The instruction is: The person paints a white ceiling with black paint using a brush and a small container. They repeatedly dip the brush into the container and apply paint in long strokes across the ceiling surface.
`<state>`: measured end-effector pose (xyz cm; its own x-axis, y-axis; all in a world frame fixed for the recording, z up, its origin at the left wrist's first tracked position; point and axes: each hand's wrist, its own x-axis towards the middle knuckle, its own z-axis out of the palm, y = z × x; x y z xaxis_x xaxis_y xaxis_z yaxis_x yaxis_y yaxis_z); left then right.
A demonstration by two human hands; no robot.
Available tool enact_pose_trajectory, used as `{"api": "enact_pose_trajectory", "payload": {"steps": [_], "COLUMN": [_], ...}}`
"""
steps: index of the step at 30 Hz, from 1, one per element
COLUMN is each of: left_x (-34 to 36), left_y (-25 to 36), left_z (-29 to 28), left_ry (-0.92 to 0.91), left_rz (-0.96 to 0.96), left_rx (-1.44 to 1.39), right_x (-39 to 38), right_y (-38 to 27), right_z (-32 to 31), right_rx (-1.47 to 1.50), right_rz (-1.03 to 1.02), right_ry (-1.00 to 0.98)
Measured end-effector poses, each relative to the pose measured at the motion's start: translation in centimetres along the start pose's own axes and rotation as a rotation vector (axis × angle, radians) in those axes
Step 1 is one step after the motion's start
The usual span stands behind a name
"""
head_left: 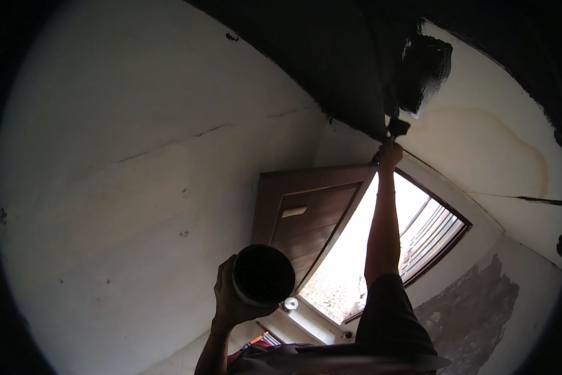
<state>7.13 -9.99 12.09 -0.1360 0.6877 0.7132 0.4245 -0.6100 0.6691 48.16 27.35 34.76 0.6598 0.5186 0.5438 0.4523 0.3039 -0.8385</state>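
My left hand (226, 306) is wrapped round the side of a round paint pot (241, 296), its mouth facing me and its inside dark. My right arm is stretched up high, and my right hand (390, 154) is closed round the handle of a paintbrush (398, 127). The dark brush head is at the lower end of a black painted band (331, 75), near the corner above the doorway. Whether the bristles touch the surface I cannot tell. Just above the brush, a rough-edged black paint patch (426, 70) lies on the pale surface.
A brown panelled door (318, 215) stands open beside a bright doorway (340, 272) with barred railings. A cracked pale wall (125, 187) fills the left. At lower right, a grey bare patch (471, 306) marks the wall. A small can (290, 304) sits below the door.
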Motion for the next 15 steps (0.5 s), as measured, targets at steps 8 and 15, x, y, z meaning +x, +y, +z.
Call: {"api": "enact_pose_trajectory", "payload": {"steps": [8,15], "left_x": [-0.1,-0.6], "left_y": [0.3,0.2], "left_z": [-0.2,-1.3], "left_ry": [0.000,0.048], "left_rz": [0.012,0.006], "left_rx": [0.014,0.012], "right_x": [-9.4,-17.8], "right_y": [-20.9,-26.4], "right_z": [-3.4,-7.2], "right_rx": [0.886,0.289], "right_rz": [-0.292,-0.746], "right_ry": [-0.329,-0.001]}}
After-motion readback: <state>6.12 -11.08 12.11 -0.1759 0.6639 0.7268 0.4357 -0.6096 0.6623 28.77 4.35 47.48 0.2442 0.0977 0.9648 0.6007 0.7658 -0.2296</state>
